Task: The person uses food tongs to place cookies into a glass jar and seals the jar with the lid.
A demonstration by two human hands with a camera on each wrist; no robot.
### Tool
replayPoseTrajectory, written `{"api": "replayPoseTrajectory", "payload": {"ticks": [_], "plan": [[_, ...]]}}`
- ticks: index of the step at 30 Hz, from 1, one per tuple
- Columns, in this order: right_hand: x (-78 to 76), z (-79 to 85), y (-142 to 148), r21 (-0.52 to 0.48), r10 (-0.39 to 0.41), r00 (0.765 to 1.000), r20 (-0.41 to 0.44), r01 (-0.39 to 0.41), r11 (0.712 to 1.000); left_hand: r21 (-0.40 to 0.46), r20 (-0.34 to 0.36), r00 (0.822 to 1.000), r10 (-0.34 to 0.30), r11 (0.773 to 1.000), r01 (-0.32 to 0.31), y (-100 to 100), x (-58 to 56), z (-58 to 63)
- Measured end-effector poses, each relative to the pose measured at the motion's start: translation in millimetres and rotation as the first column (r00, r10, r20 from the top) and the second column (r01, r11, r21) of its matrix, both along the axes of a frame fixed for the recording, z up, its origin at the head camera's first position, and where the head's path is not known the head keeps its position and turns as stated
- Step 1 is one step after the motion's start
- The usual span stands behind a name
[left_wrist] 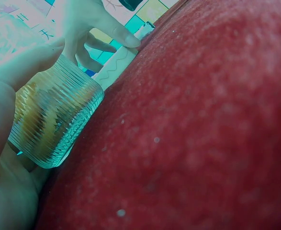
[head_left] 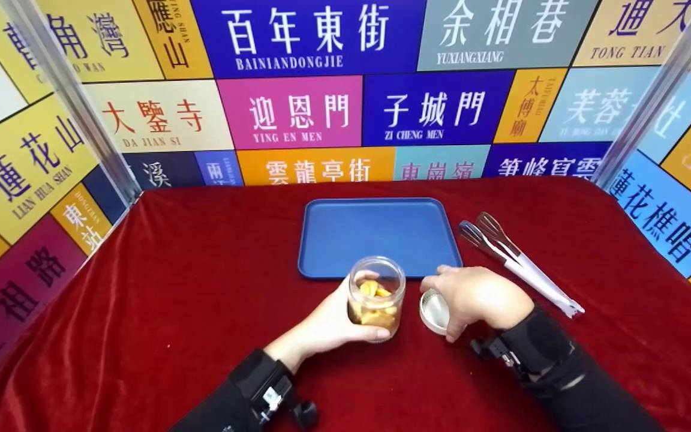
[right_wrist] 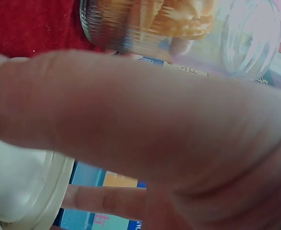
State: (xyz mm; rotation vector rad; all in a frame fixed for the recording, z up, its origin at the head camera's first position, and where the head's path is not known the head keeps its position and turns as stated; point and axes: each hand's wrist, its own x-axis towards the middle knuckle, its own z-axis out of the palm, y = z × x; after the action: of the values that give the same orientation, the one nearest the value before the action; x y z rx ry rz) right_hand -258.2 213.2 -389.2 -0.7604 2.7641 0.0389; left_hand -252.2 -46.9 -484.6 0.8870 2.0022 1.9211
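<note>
A clear ribbed glass jar [head_left: 376,300] without a lid holds yellow-orange chip-like pieces in its lower part. My left hand [head_left: 336,318] grips it, thumb across the near side and fingers round the back. Just to the right, my right hand [head_left: 477,297] pinches a whitish round lid [head_left: 435,312] by its rim; the lid is tilted, its hollow inside facing left. In the left wrist view the lid [left_wrist: 115,67] is low by the red cloth. The right wrist view shows the lid's inner face [right_wrist: 20,187] beside my thumb, with the jar [right_wrist: 178,28] beyond.
A blue rectangular tray [head_left: 375,231] lies behind the jar on the red cloth [head_left: 213,288]. Right of the tray rest tongs [head_left: 522,261] with white handles, behind my right hand. Panels with street-name signs [head_left: 303,111] enclose the back and sides.
</note>
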Motion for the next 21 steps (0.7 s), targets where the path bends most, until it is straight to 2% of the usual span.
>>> {"api": "replayPoseTrajectory", "payload": {"ticks": [6,11,21], "plan": [[-0.2,1.6,1.0,-0.021,0.006,1.0,0.007,-0.006,1.0,-0.011,-0.004,1.0,0.006,1.0,-0.006,-0.2,-0.3,0.0],[-1.0,7.4,5.9,-0.114,0.007,1.0,0.022,-0.004,0.993,-0.022,-0.011,1.0,0.01,1.0,-0.01,-0.2,-0.1,0.7],[-1.8,26.0,23.7,-0.324,0.129,0.991,-0.019,-0.128,0.937,-0.03,-0.009,1.0,0.01,0.999,-0.01,-0.4,0.0,0.0]]}}
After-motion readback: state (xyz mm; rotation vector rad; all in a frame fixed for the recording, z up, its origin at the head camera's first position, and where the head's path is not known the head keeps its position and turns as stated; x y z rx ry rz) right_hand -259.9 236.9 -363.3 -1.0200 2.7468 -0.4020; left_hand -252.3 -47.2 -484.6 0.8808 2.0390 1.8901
